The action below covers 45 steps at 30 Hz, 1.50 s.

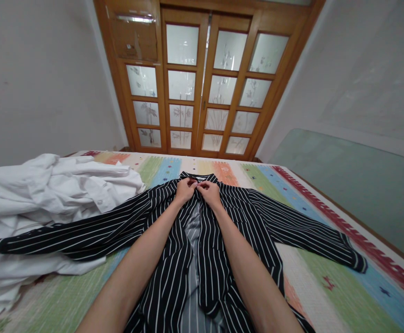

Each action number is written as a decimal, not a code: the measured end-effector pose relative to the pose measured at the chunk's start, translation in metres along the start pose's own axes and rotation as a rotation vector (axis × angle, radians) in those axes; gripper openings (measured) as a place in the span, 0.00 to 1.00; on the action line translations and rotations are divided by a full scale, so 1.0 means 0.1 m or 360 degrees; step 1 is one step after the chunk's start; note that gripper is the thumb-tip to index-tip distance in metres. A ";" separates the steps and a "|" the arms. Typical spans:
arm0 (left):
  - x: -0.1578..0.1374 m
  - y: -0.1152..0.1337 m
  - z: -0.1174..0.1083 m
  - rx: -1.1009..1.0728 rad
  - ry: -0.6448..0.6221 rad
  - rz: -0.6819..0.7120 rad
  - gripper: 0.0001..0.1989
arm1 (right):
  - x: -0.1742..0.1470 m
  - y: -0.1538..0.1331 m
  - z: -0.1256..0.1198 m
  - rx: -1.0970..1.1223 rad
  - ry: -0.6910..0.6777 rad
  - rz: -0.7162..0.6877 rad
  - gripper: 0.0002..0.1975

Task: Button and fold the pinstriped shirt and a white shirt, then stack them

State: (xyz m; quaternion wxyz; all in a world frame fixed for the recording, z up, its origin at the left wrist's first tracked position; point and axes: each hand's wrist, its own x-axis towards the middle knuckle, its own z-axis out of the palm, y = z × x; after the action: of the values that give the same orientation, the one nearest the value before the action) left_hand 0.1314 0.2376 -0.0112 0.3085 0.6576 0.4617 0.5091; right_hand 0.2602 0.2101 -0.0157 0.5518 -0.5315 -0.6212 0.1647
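Observation:
A black shirt with white stripes [253, 217] lies spread out on its back, collar away from me and both sleeves stretched to the sides. Its front hangs apart below the collar, showing the grey inner side. Just under the collar, my left hand [186, 188] pinches the left front edge of the shirt. Right beside it, my right hand [209, 190] pinches the other front edge, and the fingertips of both hands meet. Any button between the fingers is too small and hidden to make out.
Crumpled white garments [66, 189] lie at the left, partly under the striped sleeve. Everything rests on a colourful patterned cover [326, 277]. A pale green panel [347, 180] stands along the right edge. Wooden doors with glass panes [202, 83] are beyond the far edge.

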 end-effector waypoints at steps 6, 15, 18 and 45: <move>0.02 -0.03 0.01 -0.0063 -0.0006 -0.0024 0.05 | 0.00 -0.01 0.01 0.0050 0.0002 0.0029 0.06; 0.03 -0.06 0.02 -0.0161 0.0002 -0.0070 0.05 | 0.00 -0.01 0.01 0.0057 0.0035 0.0035 0.05; 0.03 -0.07 0.02 -0.0175 0.0008 -0.0073 0.05 | 0.00 -0.01 0.01 0.0065 0.0035 0.0035 0.05; 0.01 -0.04 0.00 -0.0088 0.0021 -0.0014 0.05 | 0.00 0.02 0.02 -0.0010 0.0041 0.0047 0.06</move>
State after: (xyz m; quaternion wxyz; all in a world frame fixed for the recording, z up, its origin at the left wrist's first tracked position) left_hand 0.1307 0.2405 -0.0144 0.3257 0.6434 0.4524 0.5248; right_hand 0.2591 0.2121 -0.0177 0.5556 -0.5442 -0.6068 0.1641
